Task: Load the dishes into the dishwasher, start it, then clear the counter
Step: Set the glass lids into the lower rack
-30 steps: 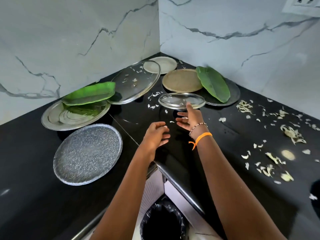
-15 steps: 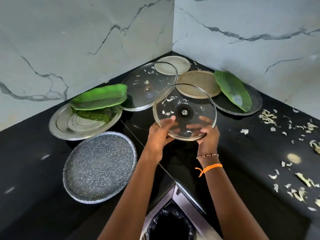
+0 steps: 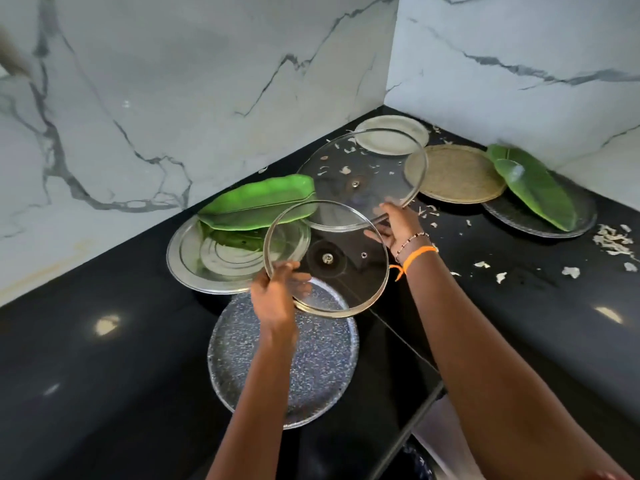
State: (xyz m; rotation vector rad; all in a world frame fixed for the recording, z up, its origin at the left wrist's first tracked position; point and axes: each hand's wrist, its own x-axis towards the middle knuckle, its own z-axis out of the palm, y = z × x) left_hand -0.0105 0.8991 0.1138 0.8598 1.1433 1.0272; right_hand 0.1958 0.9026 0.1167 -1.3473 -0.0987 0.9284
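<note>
My left hand (image 3: 277, 292) grips the lower left rim of a small glass lid (image 3: 327, 259) and holds it tilted above the black counter (image 3: 104, 375). My right hand (image 3: 398, 226) holds the near rim of a larger glass lid (image 3: 360, 178), which is strewn with pale scraps. Behind the small lid lies a steel plate (image 3: 207, 261) with a green leaf-shaped dish (image 3: 259, 202) on it. A speckled grey plate (image 3: 287, 368) lies under my left forearm.
In the corner lie a small steel plate (image 3: 391, 135), a tan round plate (image 3: 453, 174) and a green leaf (image 3: 533, 188) on a dark plate (image 3: 540, 220). Pale food scraps (image 3: 613, 240) litter the counter at right. Marble walls close off both far sides.
Both hands lifted the small glass lid off the counter. It has since moved left, held by my left hand alone. My right hand let go and took hold of the larger lid's rim.
</note>
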